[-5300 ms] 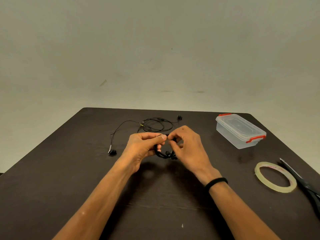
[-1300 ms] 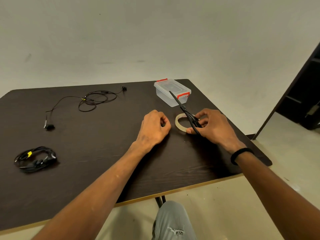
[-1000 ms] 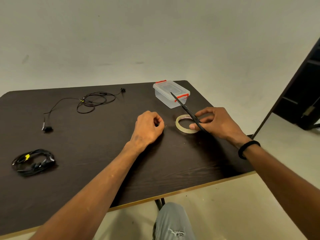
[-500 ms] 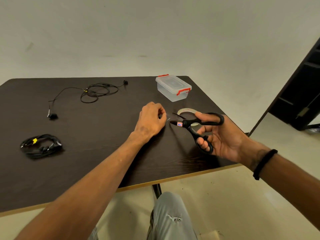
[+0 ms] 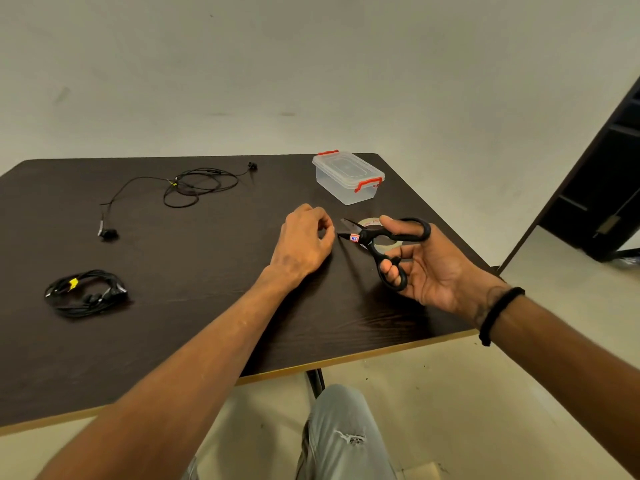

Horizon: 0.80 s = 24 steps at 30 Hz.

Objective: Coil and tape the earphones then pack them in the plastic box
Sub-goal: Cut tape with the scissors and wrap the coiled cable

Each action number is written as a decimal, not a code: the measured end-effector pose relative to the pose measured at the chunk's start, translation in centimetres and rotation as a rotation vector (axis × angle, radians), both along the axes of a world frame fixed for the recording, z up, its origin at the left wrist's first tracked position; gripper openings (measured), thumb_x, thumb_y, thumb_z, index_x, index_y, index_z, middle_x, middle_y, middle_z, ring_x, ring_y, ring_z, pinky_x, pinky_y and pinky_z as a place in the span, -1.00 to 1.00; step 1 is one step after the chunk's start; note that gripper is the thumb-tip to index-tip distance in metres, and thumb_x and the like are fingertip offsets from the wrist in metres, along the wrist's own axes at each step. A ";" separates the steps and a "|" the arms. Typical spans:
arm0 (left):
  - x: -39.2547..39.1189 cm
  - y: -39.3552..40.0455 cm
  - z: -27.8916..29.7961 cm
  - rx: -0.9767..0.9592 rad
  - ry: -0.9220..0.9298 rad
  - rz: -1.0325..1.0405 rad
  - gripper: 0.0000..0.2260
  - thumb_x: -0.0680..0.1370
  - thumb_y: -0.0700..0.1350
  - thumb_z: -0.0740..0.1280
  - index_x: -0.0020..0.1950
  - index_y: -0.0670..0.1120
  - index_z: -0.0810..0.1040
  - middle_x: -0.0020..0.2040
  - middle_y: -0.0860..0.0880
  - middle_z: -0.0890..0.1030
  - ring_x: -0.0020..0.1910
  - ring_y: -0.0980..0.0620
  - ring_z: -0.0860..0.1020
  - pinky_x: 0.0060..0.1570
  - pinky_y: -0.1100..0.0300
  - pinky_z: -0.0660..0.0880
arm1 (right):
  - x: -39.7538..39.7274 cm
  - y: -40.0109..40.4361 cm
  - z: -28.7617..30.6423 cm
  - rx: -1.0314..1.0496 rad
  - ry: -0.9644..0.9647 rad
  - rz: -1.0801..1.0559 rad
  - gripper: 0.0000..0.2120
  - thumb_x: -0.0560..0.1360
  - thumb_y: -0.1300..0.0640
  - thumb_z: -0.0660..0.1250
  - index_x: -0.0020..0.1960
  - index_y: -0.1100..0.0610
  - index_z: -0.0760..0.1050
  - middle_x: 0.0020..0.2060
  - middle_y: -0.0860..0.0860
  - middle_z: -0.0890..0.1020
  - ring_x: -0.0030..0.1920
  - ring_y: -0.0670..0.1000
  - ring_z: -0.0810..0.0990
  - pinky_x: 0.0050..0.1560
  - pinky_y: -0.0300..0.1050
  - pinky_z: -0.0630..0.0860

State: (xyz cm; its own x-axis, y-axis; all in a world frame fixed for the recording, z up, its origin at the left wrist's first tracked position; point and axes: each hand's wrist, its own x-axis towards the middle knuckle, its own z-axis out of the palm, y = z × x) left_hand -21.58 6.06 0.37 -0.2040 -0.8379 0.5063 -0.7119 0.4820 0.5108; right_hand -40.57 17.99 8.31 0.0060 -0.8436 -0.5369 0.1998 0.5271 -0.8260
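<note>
Nearest the camera, a knee in pale grey ripped denim (image 5: 343, 438) sat under the bench (image 5: 194, 306) edge. Bench: dark brown wood-grain top, thin light edge strip, matte. Right hand (image 5: 429, 265) palm-up just above the bench's near right part, fingers (image 5: 391, 271) curled through the lower loop and thumb through the upper loop of black plastic-handled scissors (image 5: 377, 237); blades slightly parted, pointing left, small red-and-white sticker near the pivot. Black band (image 5: 500, 315) on the right wrist. Left hand (image 5: 304, 244) knuckles-up, resting on the bench, fingers curled with thumb and forefinger tips pinched together right beside the blade tips; cannot tell what, if anything, they pinched. Tape roll (image 5: 372, 223), flat pale translucent ring, lay on the bench behind the scissors, mostly hidden by them. Coiled earphones (image 5: 86, 294) far left, near side: tight black glossy bundle of thin cable, small yellow tag on it, buds tucked in, well apart from both hands. Second earphones (image 5: 180, 190) further back, left of centre: loose, cable spread in slack loops, one bud out left, another at the back. Plastic box (image 5: 348, 176) at the far right corner: clear rectangular, lid on, red clips at both ends. Beyond: plain off-white wall, beige floor, dark cabinet (image 5: 602, 188) at right.
</note>
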 end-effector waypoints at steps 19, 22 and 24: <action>0.0 0.2 0.1 0.010 -0.005 0.002 -0.92 0.56 -0.07 0.40 -0.07 -0.05 0.66 -0.08 0.02 0.56 -0.22 0.09 0.52 -0.11 0.20 0.47 | -0.5 0.3 -1.4 -0.123 0.058 0.002 -0.64 0.47 -0.01 0.58 0.13 0.18 0.62 -0.29 0.13 0.66 -0.38 -0.01 0.59 -0.42 -0.26 0.59; -0.1 0.2 0.2 0.032 0.002 0.012 -0.93 0.56 -0.08 0.40 -0.08 -0.05 0.66 -0.09 0.02 0.57 -0.22 0.09 0.54 -0.10 0.18 0.51 | -0.9 0.2 -1.6 -0.153 0.197 0.064 -0.67 0.46 -0.01 0.60 0.02 0.23 0.64 -0.28 0.17 0.67 -0.39 -0.01 0.59 -0.38 -0.24 0.60; -0.1 0.2 0.4 0.075 0.043 0.032 -0.94 0.55 -0.08 0.41 -0.10 -0.03 0.66 -0.11 0.03 0.61 -0.24 0.12 0.57 -0.09 0.20 0.56 | -1.3 0.1 -1.6 -0.215 0.402 0.137 -0.59 0.41 -0.04 0.63 -0.02 0.29 0.67 -0.25 0.21 0.71 -0.37 0.01 0.60 -0.33 -0.20 0.60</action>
